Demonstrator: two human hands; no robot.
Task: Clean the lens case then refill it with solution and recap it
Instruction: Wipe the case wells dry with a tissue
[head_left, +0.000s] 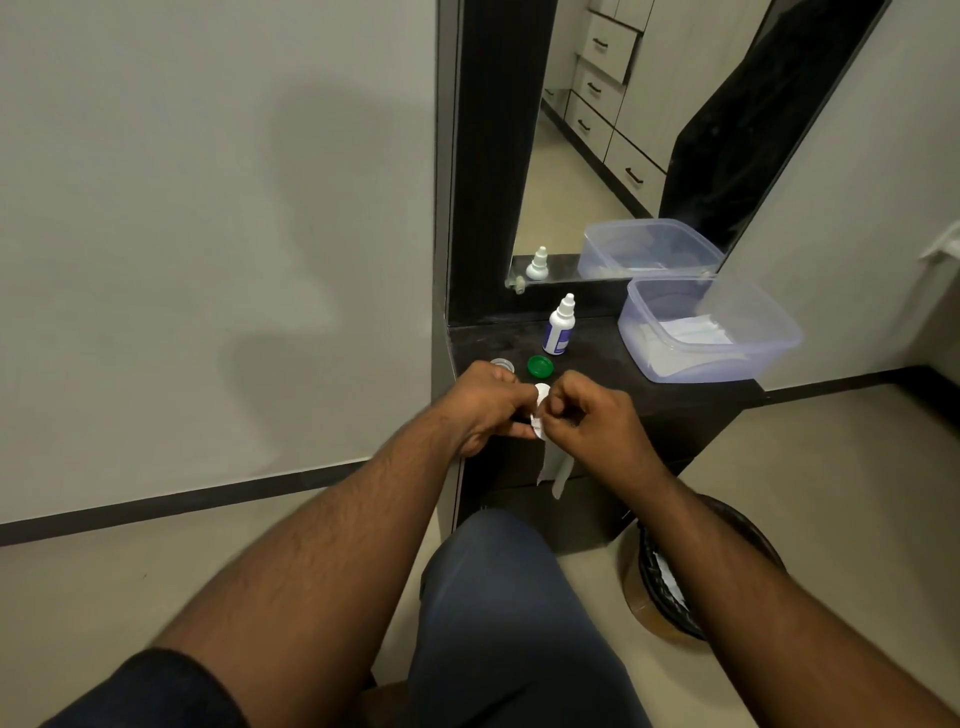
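Observation:
My left hand (485, 402) grips the white lens case (541, 396) above the front of the dark shelf (613, 374). My right hand (589, 415) pinches a white tissue (561, 467) against the case; a strip of the tissue hangs down below the hands. A green cap (540, 366) lies on the shelf just behind the hands. A second, pale cap (503, 364) lies to its left, partly hidden by my left hand. The white solution bottle (560, 326) with a blue label stands upright behind the green cap.
A clear plastic tub (711, 332) holding white tissues sits at the right of the shelf. A mirror (597, 156) leans against the wall behind. A dark waste bin (675, 577) with crumpled paper stands on the floor at the right. My knee (498, 571) is below the hands.

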